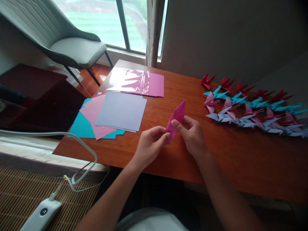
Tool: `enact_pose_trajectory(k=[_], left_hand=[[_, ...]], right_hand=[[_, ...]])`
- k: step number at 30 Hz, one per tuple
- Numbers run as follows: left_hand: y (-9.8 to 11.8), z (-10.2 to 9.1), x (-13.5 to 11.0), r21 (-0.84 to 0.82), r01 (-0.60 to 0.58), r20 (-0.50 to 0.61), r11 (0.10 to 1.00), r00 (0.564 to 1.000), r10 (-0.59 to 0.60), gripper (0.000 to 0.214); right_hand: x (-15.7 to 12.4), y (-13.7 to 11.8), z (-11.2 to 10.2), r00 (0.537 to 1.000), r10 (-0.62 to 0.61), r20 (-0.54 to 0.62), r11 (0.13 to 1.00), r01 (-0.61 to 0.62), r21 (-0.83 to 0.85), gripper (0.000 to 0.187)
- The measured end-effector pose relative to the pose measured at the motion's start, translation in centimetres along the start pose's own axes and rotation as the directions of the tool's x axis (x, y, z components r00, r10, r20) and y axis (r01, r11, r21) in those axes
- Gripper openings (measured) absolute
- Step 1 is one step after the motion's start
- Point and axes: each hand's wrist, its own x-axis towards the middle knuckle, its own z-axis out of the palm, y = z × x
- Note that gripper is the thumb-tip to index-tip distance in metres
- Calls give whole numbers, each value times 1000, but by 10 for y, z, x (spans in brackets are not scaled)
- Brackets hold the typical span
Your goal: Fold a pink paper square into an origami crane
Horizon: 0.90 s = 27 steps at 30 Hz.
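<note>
A folded pink paper piece [177,116], long and pointed, is held above the wooden table [228,154] near its front edge. My left hand [150,144] pinches its lower end with thumb and fingers closed. My right hand [191,133] grips the same lower part from the right, fingers closed. The tip of the paper points up and to the right.
A stack of flat sheets, lilac [121,110] on top of pink and teal, lies to the left. A plastic pack of pink paper [137,82] lies behind it. Rows of folded paper cranes [250,109] in red, teal, pink and lilac fill the right. A chair [69,48] stands by the window.
</note>
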Motion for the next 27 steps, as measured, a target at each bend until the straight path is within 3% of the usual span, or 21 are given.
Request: enact_pose_trajectory(k=[4,10,16,27], left_hand=[[1,0,1,13,-15,-54,1000,998,15,32],[1,1,0,-36,14,-31,999,999,-15,32],[0,0,0,-88,21,22,996,1000,-19,23],[1,-3,0,-89,43,24,995,999,-41,20]], right_hand=[[-1,-4,-1,999,-11,51,999,14,-50,32],[-3,0,-2,999,-41,1,993,40,-110,30],[-1,2,-2,996,-21,-84,999,17,-47,35],[1,0,-4,999,-22,47,992,15,126,38]])
